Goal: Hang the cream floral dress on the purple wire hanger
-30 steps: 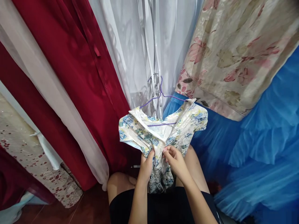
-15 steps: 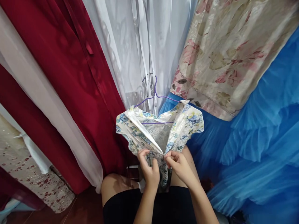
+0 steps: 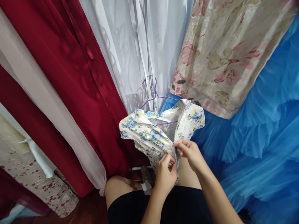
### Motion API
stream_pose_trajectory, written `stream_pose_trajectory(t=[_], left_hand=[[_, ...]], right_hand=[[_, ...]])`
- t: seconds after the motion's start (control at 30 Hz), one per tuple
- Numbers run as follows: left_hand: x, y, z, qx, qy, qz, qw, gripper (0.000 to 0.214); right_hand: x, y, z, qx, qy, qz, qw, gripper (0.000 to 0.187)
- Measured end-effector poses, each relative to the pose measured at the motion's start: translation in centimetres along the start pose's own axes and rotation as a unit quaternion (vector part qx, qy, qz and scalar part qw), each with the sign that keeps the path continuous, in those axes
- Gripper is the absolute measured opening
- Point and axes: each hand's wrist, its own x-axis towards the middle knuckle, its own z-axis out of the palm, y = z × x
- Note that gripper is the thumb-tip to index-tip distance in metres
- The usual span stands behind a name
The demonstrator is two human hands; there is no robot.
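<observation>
A small cream dress with blue flowers hangs on a purple wire hanger in front of me. My left hand pinches the dress's front edge low down. Just above and to the right, my right hand pinches the opposite edge. The two hands nearly touch at the dress's opening. My bare knees and black shorts show below the dress.
Hanging garments surround me: a dark red gown at left, white sheer fabric in the middle, a cream fabric with pink flowers at upper right and blue tulle at right. A speckled cream fabric hangs low left above a wooden floor.
Both hands have shifted to the right along the dress's front opening, and the dress has twisted with them. The right hand now sits higher than the left.
</observation>
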Motion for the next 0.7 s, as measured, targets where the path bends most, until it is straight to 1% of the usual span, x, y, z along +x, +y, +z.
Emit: stream_pose_trajectory(t=[0.1,0.2,0.3,0.37,0.43,0.53,0.57,0.6,0.63,0.67,0.7], left_hand=[[-0.1,1.6,0.3,0.055,-0.029,-0.004,0.998,0.017],[0.0,2.9,0.4,0.152,-0.055,0.029,0.987,0.023],[-0.1,3.4,0.2,0.232,-0.107,0.066,0.965,0.034],[-0.2,3.0,0.0,0.262,-0.139,0.082,0.952,0.04],[0.0,2.3,-0.6,0.268,-0.155,0.089,0.947,0.041],[1.5,1.8,-2.6,0.228,-0.163,0.083,0.956,0.028],[2.5,2.0,-3.5,0.202,-0.152,0.079,0.964,0.023],[3.7,2.4,-4.6,0.173,-0.122,0.078,0.974,0.021],[5.0,3.1,-5.7,0.142,-0.076,0.082,0.984,0.024],[6.3,4.0,-6.8,0.112,-0.019,0.092,0.989,0.032],[7.7,5.1,-7.8,0.086,0.045,0.112,0.989,0.041]], right_hand=[[2.8,-3.3,0.3,0.057,-0.012,0.005,0.998,0.03],[5.9,-6.9,1.0,0.054,-0.044,-0.015,0.997,0.031],[8.4,-9.5,1.6,0.079,-0.059,-0.025,0.995,0.026],[9.4,-10.4,1.8,0.11,-0.053,-0.037,0.992,0.023],[9.6,-10.8,2.0,0.13,-0.051,-0.053,0.989,0.021],[9.0,-10.8,2.3,0.132,-0.046,-0.075,0.987,0.019],[8.6,-10.8,2.4,0.124,-0.042,-0.081,0.988,0.018],[8.2,-10.7,2.5,0.113,-0.039,-0.086,0.989,0.017],[7.8,-10.8,2.6,0.099,-0.038,-0.092,0.99,0.016],[7.5,-10.8,2.7,0.083,-0.04,-0.101,0.991,0.016],[7.2,-10.9,2.7,0.068,-0.046,-0.112,0.99,0.017]])
